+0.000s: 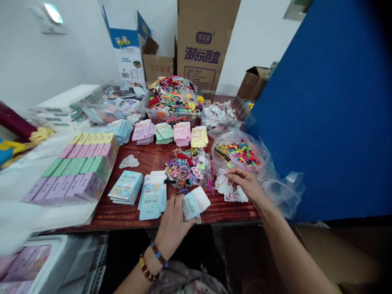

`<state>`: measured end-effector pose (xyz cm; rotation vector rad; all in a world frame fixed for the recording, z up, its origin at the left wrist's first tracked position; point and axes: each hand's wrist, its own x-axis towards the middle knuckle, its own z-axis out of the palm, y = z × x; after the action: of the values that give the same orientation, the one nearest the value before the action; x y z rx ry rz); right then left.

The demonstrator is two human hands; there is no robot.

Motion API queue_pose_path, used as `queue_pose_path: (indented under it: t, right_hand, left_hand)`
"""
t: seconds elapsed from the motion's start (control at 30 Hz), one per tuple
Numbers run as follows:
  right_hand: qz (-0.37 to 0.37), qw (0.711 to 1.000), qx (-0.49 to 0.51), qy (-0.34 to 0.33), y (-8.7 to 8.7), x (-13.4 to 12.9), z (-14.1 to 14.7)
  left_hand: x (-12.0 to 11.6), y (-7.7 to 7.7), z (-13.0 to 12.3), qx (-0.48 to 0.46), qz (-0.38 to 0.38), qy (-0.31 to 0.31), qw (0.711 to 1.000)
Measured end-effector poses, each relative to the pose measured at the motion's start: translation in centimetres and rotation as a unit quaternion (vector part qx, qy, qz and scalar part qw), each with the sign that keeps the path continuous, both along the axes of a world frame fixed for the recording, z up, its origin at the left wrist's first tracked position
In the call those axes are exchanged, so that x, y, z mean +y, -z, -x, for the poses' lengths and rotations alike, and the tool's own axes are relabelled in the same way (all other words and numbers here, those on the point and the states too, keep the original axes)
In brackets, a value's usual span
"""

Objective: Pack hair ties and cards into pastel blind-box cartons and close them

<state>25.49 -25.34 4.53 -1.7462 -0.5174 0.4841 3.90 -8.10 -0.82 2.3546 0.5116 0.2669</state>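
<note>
My left hand [176, 218] grips a small light-blue carton [191, 206] near the table's front edge; the white end flap of the carton stands open toward the right. My right hand [243, 181] pinches a white sticker [223, 172] above a loose pile of white die-cut stickers [234, 197]. Left of my left hand lie flat light-blue cartons [153, 196] and a stack of blue cartons [126, 187]. Just beyond both hands sits a heap of hair ties and small trinkets [186, 167]. Two pink hair clips [210, 185] rest beside the sticker pile.
Rows of filled coloured boxes [73, 167] stand at left. Flat carton stacks [182, 132] line the middle. Clear bins [174, 102] of trinkets and stickers stand behind. A plastic bag [241, 153] of colourful pieces lies right, before a blue panel [321, 122]. Large cardboard boxes [205, 41] stand behind.
</note>
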Motion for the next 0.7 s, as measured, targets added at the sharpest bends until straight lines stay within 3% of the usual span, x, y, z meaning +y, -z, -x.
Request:
queue_pose_path:
  t: [0.17, 0.27, 0.4, 0.5, 0.6, 0.7]
  right_hand:
    - [-0.018, 0.999, 0.039, -0.02, -3.1, -0.2, 2.3]
    - [-0.014, 0.997, 0.06, -0.047, -4.1, 0.1, 3.7]
    - [0.039, 0.993, 0.075, -0.079, -3.2, 0.9, 4.9]
    - [0.083, 0.992, -0.037, -0.084, -2.2, 1.5, 6.0]
    - [0.185, 0.947, -0.241, -0.101, -2.5, 2.3, 7.3]
    - [0.304, 0.878, -0.32, -0.186, -4.0, 3.1, 8.0]
  left_hand:
    - [-0.1, -0.7, -0.8, -0.004, -0.002, 0.002, 1.0]
    - [-0.5, -1.3, -1.2, -0.006, 0.022, 0.01, 1.0]
    - [-0.9, -1.6, -1.3, -0.036, 0.025, 0.02, 0.999]
    - [-1.0, -1.5, -1.1, -0.063, 0.009, 0.024, 0.998]
    - [-0.8, -1.6, -1.0, -0.072, -0.009, 0.027, 0.997]
    - [-0.5, -1.7, -1.0, -0.092, -0.027, 0.029, 0.995]
